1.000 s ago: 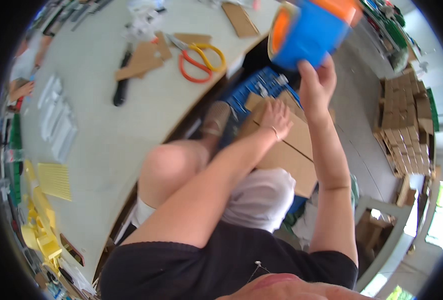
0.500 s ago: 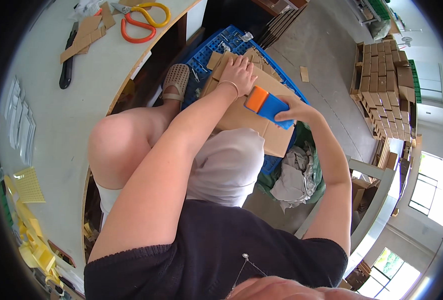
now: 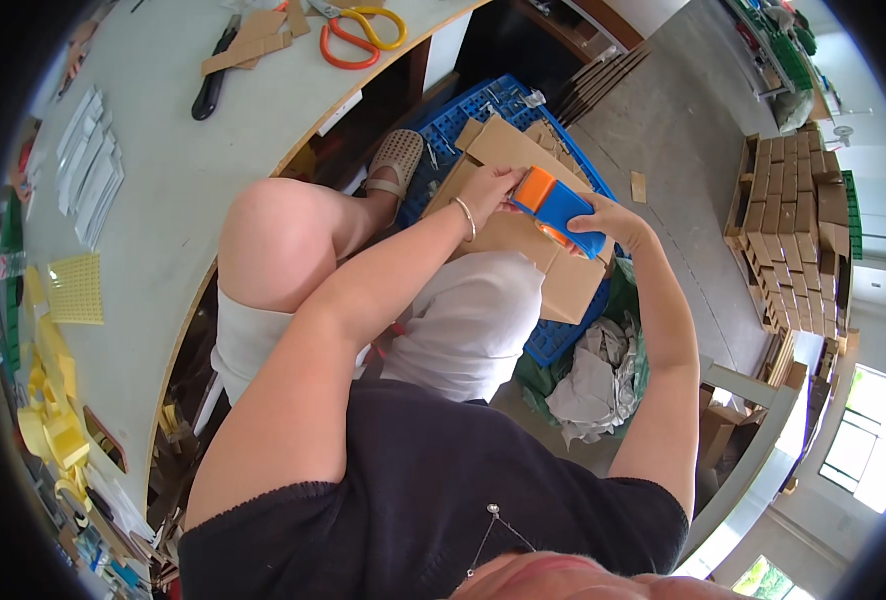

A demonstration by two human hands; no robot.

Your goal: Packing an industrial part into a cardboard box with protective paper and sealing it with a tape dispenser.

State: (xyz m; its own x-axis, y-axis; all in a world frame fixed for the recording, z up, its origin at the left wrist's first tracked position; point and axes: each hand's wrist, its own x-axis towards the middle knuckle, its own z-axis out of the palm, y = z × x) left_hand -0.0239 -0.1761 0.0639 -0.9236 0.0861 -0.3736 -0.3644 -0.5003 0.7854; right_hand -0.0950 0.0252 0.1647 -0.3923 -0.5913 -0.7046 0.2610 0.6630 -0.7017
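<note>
A blue tape dispenser with an orange front part [image 3: 566, 207] is gripped in my right hand [image 3: 611, 222], which wraps around its blue end. My left hand [image 3: 496, 188] is closed in a pinch right at the dispenser's orange front; whatever lies between its fingertips is too small to make out. Below both hands sits a cardboard box [image 3: 568, 290], tilted in my view, with raised flaps at its far end. It rests over a blue plastic crate [image 3: 553, 345], beyond my knees.
On the curved table [image 3: 178, 190] at left lie scissors [image 3: 375, 30], a black-handled knife [image 3: 210, 92], cardboard scraps and white packets [image 3: 91, 170]. Crumpled paper [image 3: 593, 385] fills a green bag beside the crate. Stacked cartons [image 3: 788, 230] stand on a pallet at right.
My left hand has come off the box top, back to the dispenser's front, and its spread fingers have closed. The dispenser stays in my right hand. The view has shifted.
</note>
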